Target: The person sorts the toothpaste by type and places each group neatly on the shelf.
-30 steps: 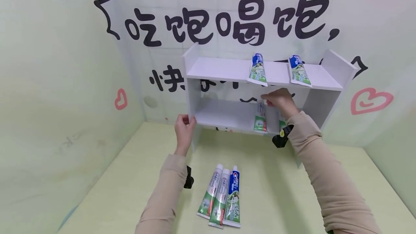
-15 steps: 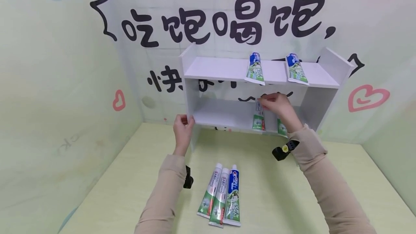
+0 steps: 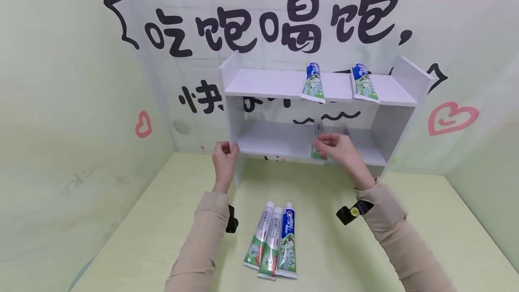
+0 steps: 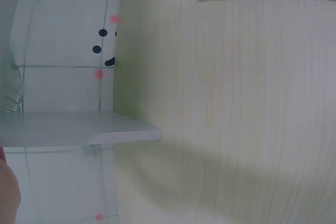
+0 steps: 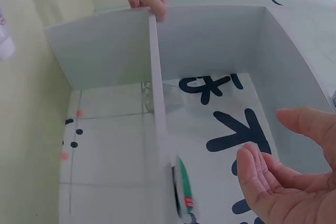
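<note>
My left hand [image 3: 225,161] grips the left side panel of a white two-tier shelf [image 3: 275,138], thumb in front and fingers curled behind. At the lower board, my right hand [image 3: 341,148] hovers before a silver-and-green toothpaste tube [image 3: 318,128], covering part of it in the head view. In the right wrist view the right hand's thumb and fingers [image 5: 252,169] stand apart with nothing between them. Another silver-and-green tube [image 3: 345,130] lies to the right on that board, mostly hidden by the hand. Two blue-and-green toothpaste tubes, one left [image 3: 313,82] and one right [image 3: 365,84], lie on the upper board.
On the pale wood-look table [image 3: 324,256] lie two silver-and-green tubes, a left one [image 3: 257,238] and a middle one [image 3: 270,244], overlapping beside a blue-and-green tube [image 3: 287,240]. Walls with black lettering rise behind and at both sides.
My right hand has left the cap end of the lower-board tube and drawn down and toward me, its fingers parting. The left hand keeps its grip on the shelf. The head view has shifted slightly.
</note>
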Demonstrator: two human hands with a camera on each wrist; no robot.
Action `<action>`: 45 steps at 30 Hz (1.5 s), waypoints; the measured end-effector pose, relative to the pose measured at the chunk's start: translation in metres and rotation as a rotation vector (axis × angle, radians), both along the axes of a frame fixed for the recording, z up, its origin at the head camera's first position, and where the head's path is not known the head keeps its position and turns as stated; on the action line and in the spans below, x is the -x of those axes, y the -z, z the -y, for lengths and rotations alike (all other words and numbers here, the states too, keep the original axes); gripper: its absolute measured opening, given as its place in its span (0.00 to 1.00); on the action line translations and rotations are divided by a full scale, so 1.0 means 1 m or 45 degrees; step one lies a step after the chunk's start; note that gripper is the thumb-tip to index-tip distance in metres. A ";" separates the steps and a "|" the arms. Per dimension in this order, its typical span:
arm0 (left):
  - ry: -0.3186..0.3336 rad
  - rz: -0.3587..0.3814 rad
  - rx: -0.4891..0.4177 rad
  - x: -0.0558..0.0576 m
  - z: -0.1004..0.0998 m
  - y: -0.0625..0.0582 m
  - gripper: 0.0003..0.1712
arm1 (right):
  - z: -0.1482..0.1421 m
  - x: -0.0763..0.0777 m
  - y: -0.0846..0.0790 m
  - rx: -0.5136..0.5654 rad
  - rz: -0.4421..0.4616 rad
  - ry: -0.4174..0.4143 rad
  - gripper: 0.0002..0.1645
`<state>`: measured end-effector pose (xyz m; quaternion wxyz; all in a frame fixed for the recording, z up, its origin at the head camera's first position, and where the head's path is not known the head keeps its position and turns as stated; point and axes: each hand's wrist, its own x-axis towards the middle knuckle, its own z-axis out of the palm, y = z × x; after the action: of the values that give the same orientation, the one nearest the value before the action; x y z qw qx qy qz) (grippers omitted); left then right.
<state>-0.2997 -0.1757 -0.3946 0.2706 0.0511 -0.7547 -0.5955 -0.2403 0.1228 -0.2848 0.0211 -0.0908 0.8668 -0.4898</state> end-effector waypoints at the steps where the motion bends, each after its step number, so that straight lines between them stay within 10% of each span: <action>1: 0.001 -0.001 -0.002 0.000 0.001 0.000 0.16 | 0.000 -0.001 0.003 0.001 0.001 -0.001 0.31; 18: 0.020 0.034 -0.005 0.001 0.002 0.000 0.16 | 0.011 -0.018 0.074 0.169 0.109 -0.061 0.30; 45: 0.004 -0.020 -0.009 0.001 0.001 0.000 0.16 | 0.031 -0.035 0.136 0.180 0.262 -0.052 0.31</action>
<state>-0.3004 -0.1771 -0.3942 0.2751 0.0462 -0.7505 -0.5991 -0.2055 0.0920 -0.4206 0.1136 -0.0591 0.8213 -0.5560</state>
